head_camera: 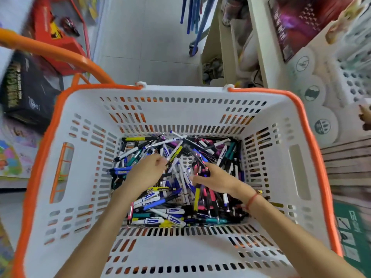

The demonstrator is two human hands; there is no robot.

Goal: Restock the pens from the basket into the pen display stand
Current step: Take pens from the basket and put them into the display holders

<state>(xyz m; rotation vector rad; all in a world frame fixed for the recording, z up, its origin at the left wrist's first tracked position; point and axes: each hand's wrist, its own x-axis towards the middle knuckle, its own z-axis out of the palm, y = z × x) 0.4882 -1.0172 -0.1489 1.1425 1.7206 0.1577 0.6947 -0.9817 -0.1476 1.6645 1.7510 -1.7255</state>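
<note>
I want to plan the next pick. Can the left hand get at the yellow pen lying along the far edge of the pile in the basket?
Probably yes. The yellow pen lies on top of the pile, uncovered, beyond the left hand, and the basket is open above.

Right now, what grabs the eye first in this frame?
The big white basket with an orange rim fills the middle of the view, its bottom heaped with a jumble of pens. Both hands are down in that heap: the left hand curled among pens at center-left, the right hand gripping pens just right of it. A white perforated stand sits at the right edge.
</note>
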